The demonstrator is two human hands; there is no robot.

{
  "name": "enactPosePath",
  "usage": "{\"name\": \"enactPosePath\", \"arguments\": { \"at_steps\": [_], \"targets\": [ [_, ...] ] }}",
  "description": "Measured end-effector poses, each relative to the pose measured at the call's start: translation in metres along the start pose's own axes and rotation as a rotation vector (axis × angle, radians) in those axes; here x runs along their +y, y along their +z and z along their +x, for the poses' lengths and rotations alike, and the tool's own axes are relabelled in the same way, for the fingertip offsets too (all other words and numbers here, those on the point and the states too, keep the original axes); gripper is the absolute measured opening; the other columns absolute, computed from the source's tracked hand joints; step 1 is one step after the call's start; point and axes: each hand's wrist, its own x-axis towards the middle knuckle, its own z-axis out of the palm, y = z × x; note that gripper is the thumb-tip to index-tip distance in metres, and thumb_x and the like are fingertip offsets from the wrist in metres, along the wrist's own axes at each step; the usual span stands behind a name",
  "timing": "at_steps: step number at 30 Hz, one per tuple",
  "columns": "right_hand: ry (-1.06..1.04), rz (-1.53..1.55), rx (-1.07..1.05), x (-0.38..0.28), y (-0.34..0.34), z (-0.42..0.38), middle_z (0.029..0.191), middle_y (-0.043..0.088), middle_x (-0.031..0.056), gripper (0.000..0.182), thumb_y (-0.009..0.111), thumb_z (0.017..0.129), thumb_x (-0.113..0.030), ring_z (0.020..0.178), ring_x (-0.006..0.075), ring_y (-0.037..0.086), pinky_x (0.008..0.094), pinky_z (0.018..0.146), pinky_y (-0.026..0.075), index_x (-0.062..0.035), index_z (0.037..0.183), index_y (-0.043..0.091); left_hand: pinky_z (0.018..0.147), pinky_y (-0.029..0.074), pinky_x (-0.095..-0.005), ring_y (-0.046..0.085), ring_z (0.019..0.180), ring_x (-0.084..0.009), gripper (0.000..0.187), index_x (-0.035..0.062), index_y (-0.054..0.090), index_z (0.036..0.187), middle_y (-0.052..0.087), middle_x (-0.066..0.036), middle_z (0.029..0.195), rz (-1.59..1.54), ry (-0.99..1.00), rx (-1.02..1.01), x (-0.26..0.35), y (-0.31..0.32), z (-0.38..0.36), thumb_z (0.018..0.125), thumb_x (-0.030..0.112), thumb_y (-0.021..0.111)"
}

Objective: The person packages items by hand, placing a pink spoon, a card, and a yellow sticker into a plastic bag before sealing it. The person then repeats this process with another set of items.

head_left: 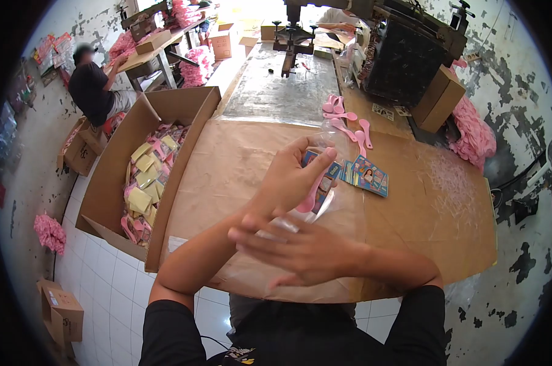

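My left hand point(291, 174) is closed on a pink plastic spoon point(309, 200) and a colourful printed card point(334, 171), with clear plastic film around them. Below it, my right hand point(303, 249) is blurred by motion, its fingers stretched out and nothing visible in them. A fanned stack of blue printed cards point(371, 177) lies on the brown table covering point(227, 158), just right of my left hand. Beyond the stack, several loose pink spoons point(340, 116) are scattered near some clear film.
At left stands a large open cardboard box point(102, 183) holding several packets. A metal press point(293, 39) rises over the far table end. Thin plastic strips point(449, 177) lie at right, near a pink bundle point(474, 131). A co-worker point(93, 85) sits at back left.
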Motion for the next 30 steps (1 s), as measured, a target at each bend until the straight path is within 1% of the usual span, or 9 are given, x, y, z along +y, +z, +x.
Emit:
{"name": "enactPosePath", "arguments": {
  "at_steps": [2, 5, 7, 13, 14, 17, 22, 26, 30],
  "targets": [
    [-0.119, -0.147, -0.017, 0.005, -0.001, -0.001, 0.167, 0.04, 0.0101, 0.081, 0.055, 0.1, -0.06, 0.159, 0.0255, 0.029, 0.0536, 0.128, 0.018, -0.0071, 0.16, 0.042, 0.06, 0.054, -0.0259, 0.07, 0.069, -0.0102, 0.038, 0.0021, 0.065, 0.124, 0.073, -0.006, 0.086, 0.046, 0.054, 0.037, 0.0, -0.002, -0.005, 0.101, 0.031, 0.074],
    [0.182, -0.216, 0.084, 0.017, -0.04, -0.009, 0.165, 0.042, 0.0152, 0.084, 0.059, 0.095, -0.058, 0.158, 0.0295, 0.031, 0.0554, 0.128, 0.019, -0.0052, 0.159, 0.042, 0.06, 0.051, -0.025, 0.067, 0.07, -0.0072, 0.038, 0.0018, 0.066, 0.124, 0.073, -0.004, 0.088, 0.15, 0.031, 0.025, 0.001, -0.015, -0.017, 0.1, 0.029, 0.075],
    [0.323, -0.192, 0.168, 0.033, -0.072, -0.019, 0.159, 0.05, 0.0155, 0.066, 0.064, 0.098, -0.041, 0.154, 0.0314, 0.038, 0.0554, 0.128, 0.019, -0.0073, 0.153, 0.051, 0.063, 0.051, -0.0251, 0.066, 0.073, -0.0062, 0.037, 0.0021, 0.066, 0.125, 0.073, -0.004, 0.09, 0.275, 0.198, -0.036, -0.017, -0.027, -0.028, 0.099, 0.027, 0.076],
    [0.26, 0.588, 0.14, 0.074, -0.072, -0.033, 0.148, 0.059, 0.0163, 0.061, 0.056, 0.086, 0.007, 0.143, 0.0339, 0.052, 0.0468, 0.12, 0.038, -0.0062, 0.146, 0.058, 0.081, 0.054, -0.0257, 0.07, 0.09, -0.0105, 0.038, 0.0037, 0.06, 0.135, 0.073, -0.004, 0.098, -0.025, -0.074, -0.452, -0.03, -0.051, -0.039, 0.102, 0.018, 0.071],
    [0.234, 0.651, 0.228, 0.069, -0.068, -0.031, 0.133, 0.067, 0.0157, 0.047, 0.061, 0.09, 0.007, 0.128, 0.0314, 0.063, 0.0405, 0.106, 0.05, -0.0043, 0.135, 0.066, 0.083, 0.054, -0.0265, 0.07, 0.091, -0.0116, 0.039, 0.0037, 0.059, 0.136, 0.073, -0.005, 0.098, -0.066, -0.049, -0.49, -0.036, -0.052, -0.041, 0.102, 0.018, 0.07],
    [0.272, 0.676, 0.102, 0.067, -0.068, -0.029, 0.116, 0.073, 0.0133, 0.027, 0.071, 0.09, 0.007, 0.115, 0.029, 0.07, 0.0402, 0.1, 0.054, -0.002, 0.116, 0.074, 0.086, 0.054, -0.0294, 0.071, 0.094, -0.0149, 0.044, 0.0029, 0.056, 0.139, 0.074, -0.008, 0.101, -0.13, -0.036, -0.602, -0.051, -0.057, -0.042, 0.101, 0.02, 0.071],
    [0.204, 0.751, 0.266, 0.072, -0.059, -0.028, 0.104, 0.073, 0.0079, 0.011, 0.076, 0.093, -0.002, 0.099, 0.0209, 0.071, 0.0342, 0.085, 0.055, -0.003, 0.104, 0.077, 0.089, 0.053, -0.0297, 0.069, 0.103, -0.0137, 0.048, 0.0033, 0.054, 0.141, 0.072, -0.01, 0.115, -0.271, -0.075, -0.732, -0.06, -0.069, -0.038, 0.101, 0.024, 0.07],
    [0.22, 0.69, 0.451, 0.058, -0.067, -0.027, 0.103, 0.073, 0.0067, 0.012, 0.078, 0.091, -0.003, 0.097, 0.0206, 0.071, 0.0352, 0.084, 0.055, -0.005, 0.102, 0.077, 0.105, 0.048, -0.034, 0.062, 0.124, -0.018, 0.052, 0.0019, 0.051, 0.147, 0.066, -0.015, 0.132, -0.155, 0.097, -0.445, -0.054, -0.052, -0.044, 0.103, 0.025, 0.066],
    [0.219, 0.004, 0.275, 0.044, -0.091, -0.026, 0.099, 0.072, 0.0061, 0.014, 0.079, 0.086, -0.004, 0.092, 0.0233, 0.07, 0.0356, 0.079, 0.054, -0.0072, 0.1, 0.078, 0.118, 0.04, -0.0391, 0.053, 0.139, -0.0233, 0.052, -0.0005, 0.052, 0.148, 0.061, -0.017, 0.143, 0.045, 0.24, -0.309, -0.054, -0.05, -0.048, 0.103, 0.023, 0.063]
  ]
}}
